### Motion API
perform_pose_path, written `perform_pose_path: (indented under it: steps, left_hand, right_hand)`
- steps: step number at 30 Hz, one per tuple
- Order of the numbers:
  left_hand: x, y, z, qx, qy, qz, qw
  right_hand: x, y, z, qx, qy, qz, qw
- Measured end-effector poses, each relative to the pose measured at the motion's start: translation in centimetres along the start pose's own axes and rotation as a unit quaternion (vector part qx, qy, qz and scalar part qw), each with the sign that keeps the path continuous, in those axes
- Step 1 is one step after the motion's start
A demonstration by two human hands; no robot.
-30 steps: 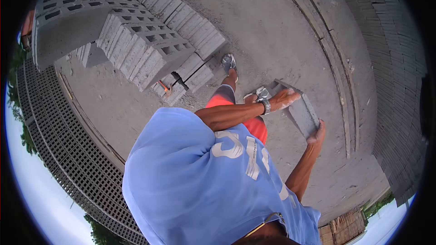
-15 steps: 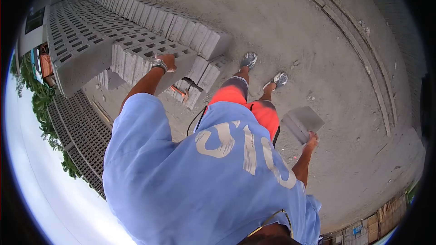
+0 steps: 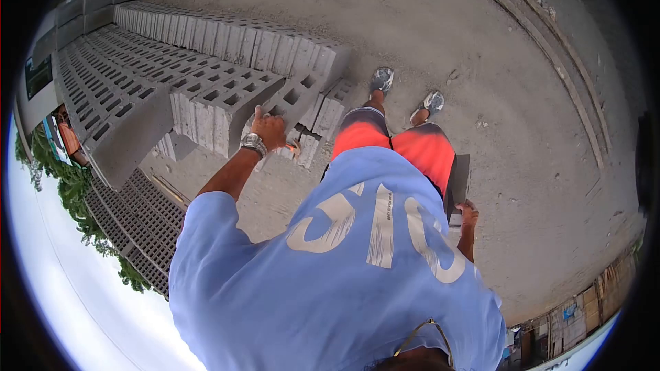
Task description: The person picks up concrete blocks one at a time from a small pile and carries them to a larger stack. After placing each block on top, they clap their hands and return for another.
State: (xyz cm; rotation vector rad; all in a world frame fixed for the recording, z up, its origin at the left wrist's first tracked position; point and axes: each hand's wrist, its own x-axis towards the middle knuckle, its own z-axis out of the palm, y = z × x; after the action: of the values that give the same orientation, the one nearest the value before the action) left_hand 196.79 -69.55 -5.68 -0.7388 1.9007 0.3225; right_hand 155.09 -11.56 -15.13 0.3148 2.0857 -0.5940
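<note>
Bare concrete ground (image 3: 481, 48) fills the upper right of the frame. Across the upper left run long rows of hollow blocks (image 3: 137, 62), stacked in steps that end near the centre. The blue shirt (image 3: 330, 282) takes up the lower middle, with orange shorts (image 3: 405, 144) and two shoes (image 3: 405, 89) above it.

Right of centre, a single grey block (image 3: 458, 185) hangs on edge beside the right thigh, partly hidden by the shirt. The right hand (image 3: 468, 214) grips it from below at its lower end: the fingers curl around the edge, pressed together, with the block rising above them toward the shoes.

Left of centre, the left hand (image 3: 269, 128), a wristwatch (image 3: 252, 141) just below it, rests on the end block of the nearest stack (image 3: 230, 99). Its fingers are bent over that block's top corner, close together; whether they clamp it cannot be told.
</note>
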Motion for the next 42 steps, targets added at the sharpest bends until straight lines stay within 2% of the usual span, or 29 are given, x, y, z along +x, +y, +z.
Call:
perform_pose_path:
  steps: [1, 2, 3, 4, 5, 6, 8, 12, 15, 17, 19, 25, 29, 32, 35, 36, 37, 38, 39, 40, 42]
  left_hand:
    - [-0.1, 0.7, -1.5, -0.016, 0.022, 0.012, 1.0]
    - [-0.1, 1.5, -3.0, -0.031, 0.044, 0.025, 0.998]
    - [0.6, 2.3, -4.5, -0.046, 0.028, 0.023, 0.998]
    - [0.5, 4.1, -7.7, -0.026, 0.005, 0.024, 0.999]
    - [1.4, 5.5, -9.0, -0.014, 0.006, 0.037, 0.999]
    - [2.9, 6.6, -9.1, -0.017, 0.025, 0.06, 0.998]
    - [5.4, 10.4, -11.4, -0.008, 0.038, 0.074, 0.997]
    - [12.5, 18.4, -15.6, 0.035, 0.071, 0.113, 0.99]
    - [18.0, 25.6, -20.6, 0.081, 0.078, 0.123, 0.986]
    - [21.6, 31.7, -26.3, 0.142, 0.02, 0.1, 0.985]
    - [24.2, 37.1, -30.1, 0.161, 0.008, 0.094, 0.982]
    - [27.5, 52.2, -41.5, 0.166, 0.07, 0.111, 0.977]
    - [28.3, 62.4, -48.8, 0.138, 0.069, 0.115, 0.981]
    - [32.6, 70.4, -52.5, 0.113, 0.095, 0.137, 0.98]
    - [36.0, 79.1, -56.4, 0.097, 0.119, 0.158, 0.976]
    - [36.5, 82.3, -58.0, 0.097, 0.114, 0.15, 0.977]
    - [37.0, 85.1, -60.1, 0.093, 0.094, 0.161, 0.978]
    - [37.1, 87.9, -61.6, 0.083, 0.102, 0.165, 0.977]
    - [38.0, 90.6, -62.6, 0.103, 0.104, 0.166, 0.975]
    - [38.9, 93.1, -63.6, 0.108, 0.093, 0.164, 0.976]
    - [38.6, 98.7, -67.1, 0.106, 0.072, 0.168, 0.977]
  right_hand:
    - [-0.2, -0.4, 0.3, 0.022, -0.008, -0.016, 1.0]
    - [0.0, -0.2, 0.9, -0.028, -0.026, 0.007, 0.999]
    - [1.2, 0.8, 1.7, -0.071, -0.038, 0.033, 0.996]
    - [4.4, 6.7, 3.3, -0.004, -0.018, 0.011, 1.0]
    - [1.2, 4.6, 3.6, 0.163, -0.085, -0.126, 0.975]
    - [0.8, 3.4, 4.3, 0.146, -0.082, -0.14, 0.976]
    - [0.9, 2.4, 4.4, -0.024, -0.019, -0.009, 0.999]
    - [2.5, 2.0, 2.8, -0.036, 0.005, 0.077, 0.996]
    - [7.0, 0.5, -1.1, 0.008, 0.039, 0.098, 0.994]
    - [10.9, -0.6, -4.8, 0.046, 0.049, 0.126, 0.99]
    - [13.5, -1.4, -8.2, 0.076, 0.06, 0.15, 0.984]
    - [17.7, -2.8, -16.7, 0.121, 0.078, 0.209, 0.967]
    - [19.5, -3.2, -20.6, 0.122, 0.096, 0.22, 0.963]
    - [21.8, -5.6, -28.9, 0.188, 0.055, 0.219, 0.956]
    - [29.7, -2.5, -33.4, 0.097, 0.084, 0.217, 0.968]
    - [32.6, -0.4, -34.6, 0.128, 0.068, 0.213, 0.966]
    - [31.8, -3.3, -39.1, 0.126, 0.046, 0.241, 0.961]
    - [33.0, -3.7, -41.8, 0.15, 0.012, 0.222, 0.963]
    - [34.6, -3.5, -43.3, 0.12, 0.053, 0.227, 0.965]
    - [34.3, -4.8, -45.7, 0.136, 0.12, 0.157, 0.971]
    - [36.9, -1.7, -48.0, 0.157, 0.17, 0.071, 0.97]
